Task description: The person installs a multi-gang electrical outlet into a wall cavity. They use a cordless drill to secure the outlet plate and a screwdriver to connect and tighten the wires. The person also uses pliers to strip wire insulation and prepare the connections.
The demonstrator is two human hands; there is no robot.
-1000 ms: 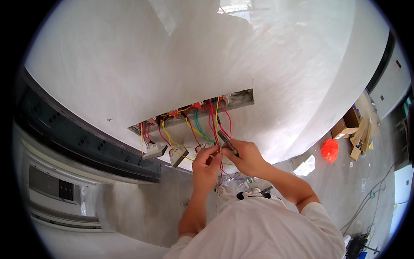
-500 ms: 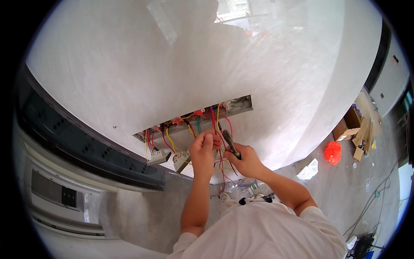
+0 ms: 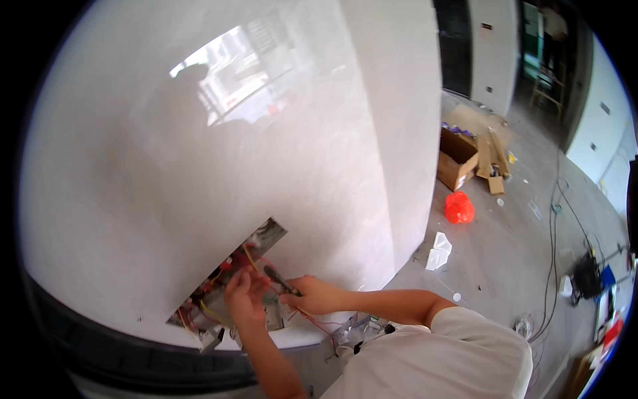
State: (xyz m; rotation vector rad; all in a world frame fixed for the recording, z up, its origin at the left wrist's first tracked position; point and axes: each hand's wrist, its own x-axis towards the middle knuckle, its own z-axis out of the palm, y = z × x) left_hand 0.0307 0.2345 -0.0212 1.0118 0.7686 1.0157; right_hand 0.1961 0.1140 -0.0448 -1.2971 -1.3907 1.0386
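Observation:
A long slot-like recess point(image 3: 269, 231) in the pale wall holds junction boxes, with red and yellow wires coming out. My left hand point(image 3: 244, 302) is at the slot's lower edge, fingers closed around red wire; blur hides the exact grip. Just right of it, my right hand point(image 3: 315, 296) grips pliers point(image 3: 282, 280) by the handles, their dark jaws pointing up and left at the wires. A yellow wire point(image 3: 249, 255) stands out of the slot above my left fingers. Loose red wires point(image 3: 320, 324) hang below my right hand. A pale socket plate point(image 3: 211, 341) dangles at the slot's lower left end.
On the floor to the right are an open cardboard box point(image 3: 457, 159), a red plastic bag point(image 3: 459, 208) and a white folded piece point(image 3: 438, 251). Black cables point(image 3: 553, 266) trail across the floor. Far off, a person point(image 3: 555, 30) is by a ladder point(image 3: 550, 86).
My view has swung to the right, so the slot and both hands appear lower and further left. The pliers remain in my right hand, close to the wires.

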